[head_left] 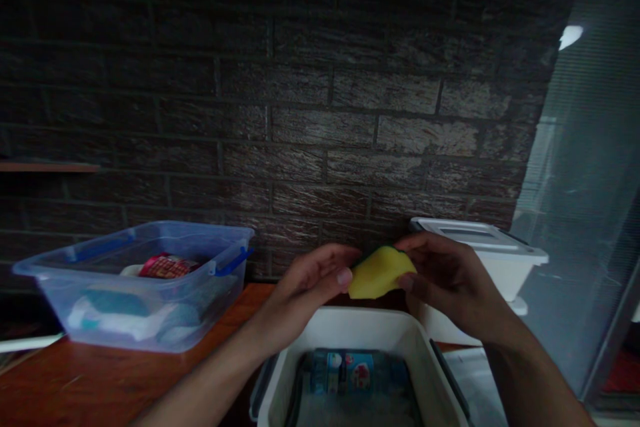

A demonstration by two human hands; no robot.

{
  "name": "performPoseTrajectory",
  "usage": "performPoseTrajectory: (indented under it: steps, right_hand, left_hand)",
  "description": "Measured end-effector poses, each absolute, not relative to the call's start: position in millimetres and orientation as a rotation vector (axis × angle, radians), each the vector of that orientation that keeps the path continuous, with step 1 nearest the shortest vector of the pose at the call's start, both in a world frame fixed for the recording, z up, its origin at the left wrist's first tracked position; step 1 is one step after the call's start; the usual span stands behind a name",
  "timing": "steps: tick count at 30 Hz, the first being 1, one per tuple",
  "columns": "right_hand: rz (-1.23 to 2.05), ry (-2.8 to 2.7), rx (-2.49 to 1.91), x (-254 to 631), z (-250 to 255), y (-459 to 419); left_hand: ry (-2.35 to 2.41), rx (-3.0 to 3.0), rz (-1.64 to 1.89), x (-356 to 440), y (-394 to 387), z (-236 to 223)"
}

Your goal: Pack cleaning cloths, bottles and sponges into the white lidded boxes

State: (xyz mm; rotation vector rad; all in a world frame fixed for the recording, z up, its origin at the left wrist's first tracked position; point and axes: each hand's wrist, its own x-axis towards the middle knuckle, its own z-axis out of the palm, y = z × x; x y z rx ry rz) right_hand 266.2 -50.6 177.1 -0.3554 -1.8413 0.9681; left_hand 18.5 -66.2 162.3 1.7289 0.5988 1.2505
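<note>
Between my two hands is a yellow sponge (381, 272) with a dark green back, bent into a curve. My left hand (317, 283) pinches its left end between thumb and fingers. At the other end, my right hand (443, 277) grips it the same way. Directly below stands a white plastic bin (357, 317) with dark side handles. Inside the bin lies a clear bottle with a blue label (345, 373), partly in shadow; what lies beneath it is hard to make out.
A clear bluish tub (210, 303) with blue handles stands on the wooden table (100, 387) at left, holding a red packet (170, 267) and other items. Behind my right hand is a lidded white box (510, 267). A dark brick wall (300, 113) rises behind.
</note>
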Motion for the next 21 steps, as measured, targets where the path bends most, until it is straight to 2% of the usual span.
performPoseTrajectory:
  steps: [5,9,21]
  right_hand:
    - [1.004,-1.852,-0.304,265.4,181.5,-50.0]
    - [0.906,-1.92,-0.281,268.0,181.7,-47.6]
    - [0.822,-1.981,-0.314,269.2,182.4,-47.7]
  left_hand:
    - [0.598,1.573,1.17,20.4,-63.6,160.1]
    - [0.526,1.591,1.209,20.9,-63.3,160.7]
    - [0.709,2.248,1.735,18.3,-65.5,156.3]
